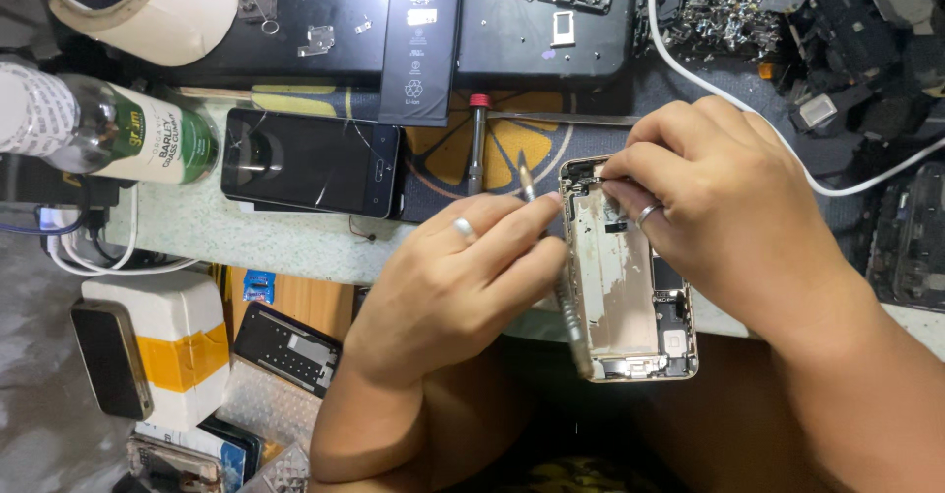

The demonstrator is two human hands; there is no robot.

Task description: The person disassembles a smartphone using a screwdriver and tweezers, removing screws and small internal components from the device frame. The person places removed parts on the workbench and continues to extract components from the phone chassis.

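Opened phone chassis [630, 286] held over the near edge of the workbench [246, 232], both of your hands on it.

Your left hand [463, 277] is closed around the chassis's left long edge, fingers curled, and also pinches a slim metal tool [527, 178] whose tip rises just left of the chassis's top corner. Your right hand [728, 217] lies across the chassis's upper right, fingertips [615, 173] bent and pressing at its top end; whether they grip a small part there cannot be told. Left of the chassis, well apart, a dark phone with a cracked screen [310, 163] lies flat. Just above the chassis's top-left corner lies a red-capped screwdriver [477, 144]. A white cable [738, 104] curves above and right of the chassis.
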